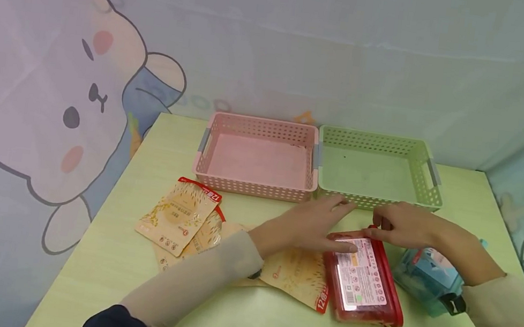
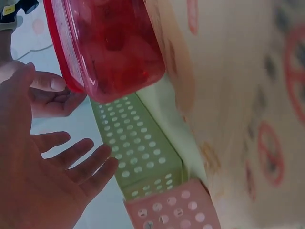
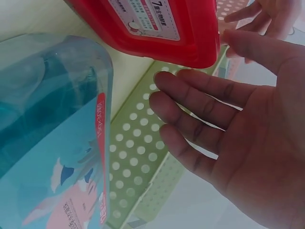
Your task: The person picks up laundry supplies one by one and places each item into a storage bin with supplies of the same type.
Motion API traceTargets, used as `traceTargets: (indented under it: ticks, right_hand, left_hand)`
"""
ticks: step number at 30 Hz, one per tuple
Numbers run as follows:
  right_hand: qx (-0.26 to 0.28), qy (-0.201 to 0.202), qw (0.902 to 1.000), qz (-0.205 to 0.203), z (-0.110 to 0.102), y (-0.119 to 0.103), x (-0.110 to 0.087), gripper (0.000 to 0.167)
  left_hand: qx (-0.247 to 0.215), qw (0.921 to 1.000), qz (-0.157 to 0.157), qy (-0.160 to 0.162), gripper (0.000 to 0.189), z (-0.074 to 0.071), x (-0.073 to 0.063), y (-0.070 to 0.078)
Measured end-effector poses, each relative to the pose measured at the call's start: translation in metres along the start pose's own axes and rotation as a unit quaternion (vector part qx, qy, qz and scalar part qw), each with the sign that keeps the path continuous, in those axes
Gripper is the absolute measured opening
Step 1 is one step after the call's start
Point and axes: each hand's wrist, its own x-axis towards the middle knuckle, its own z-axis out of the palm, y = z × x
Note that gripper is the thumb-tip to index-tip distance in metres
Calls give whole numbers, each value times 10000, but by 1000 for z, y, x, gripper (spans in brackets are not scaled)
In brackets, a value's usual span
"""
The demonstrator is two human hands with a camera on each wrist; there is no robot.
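Note:
A red see-through plastic box (image 1: 365, 283) with a white printed label lies on the table. My left hand (image 1: 305, 225) is over its upper left side, fingers spread and thumb reaching across the label; from the head view I cannot tell whether the thumb touches. At the box's far corner is my right hand (image 1: 405, 226). In the right wrist view, that hand's fingers (image 3: 190, 126) are loosely extended, close to the corner of the red lid (image 3: 200, 28). A teal see-through box (image 1: 433, 275) sits under the right forearm, partly hidden.
Behind stand a pink basket (image 1: 257, 160) and a green basket (image 1: 365, 172), side by side with perforated walls. Several beige pouches with red edges, one farthest left (image 1: 180, 216) and another beside the red box (image 1: 298, 275), overlap on the table. A printed cloth (image 1: 349, 76) hangs behind.

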Motion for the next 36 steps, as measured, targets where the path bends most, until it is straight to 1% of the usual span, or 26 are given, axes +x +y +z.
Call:
traceTargets:
  ticks: [3, 5, 10, 13, 16, 20, 25, 31, 36]
  right_hand:
    - [100, -64, 9999, -110, 2, 1, 0, 25]
    - [200, -127, 9996, -164, 2, 2, 0, 22]
    - [468, -326, 9982, -188, 0, 4, 1, 22]
    - [692, -465, 9964, -142, -1, 6, 2, 23]
    - [970, -561, 9937, -97, -1, 9, 4, 24]
    - [1306, -610, 9895, -91, 0, 13, 5, 25]
    - [1527, -654, 9861, -28, 2, 16, 5, 24]
    - [1715, -684, 9828, 14, 3, 16, 4, 23]
    - [1791, -662, 9816, -2, 4, 18, 3, 23]
  left_hand:
    - [55, 9999, 40, -140, 101, 5, 3, 3]
    - [11, 9995, 11, -321, 103, 8, 4, 5]
    - [-104, 9975, -20, -701, 111, 16, 5, 8]
    - [-89, 9968, -16, -789, 115, 18, 5, 11]
    - [-169, 9960, -82, -872, 114, 19, 4, 12]
    - [-512, 9934, -133, -1016, 109, 21, 3, 12]
    - [-858, 9910, -91, -1028, 106, 23, 3, 14]
    - [-954, 9911, -53, -932, 103, 27, 2, 17]
    - [-1031, 9906, -58, -899, 102, 25, 1, 18]
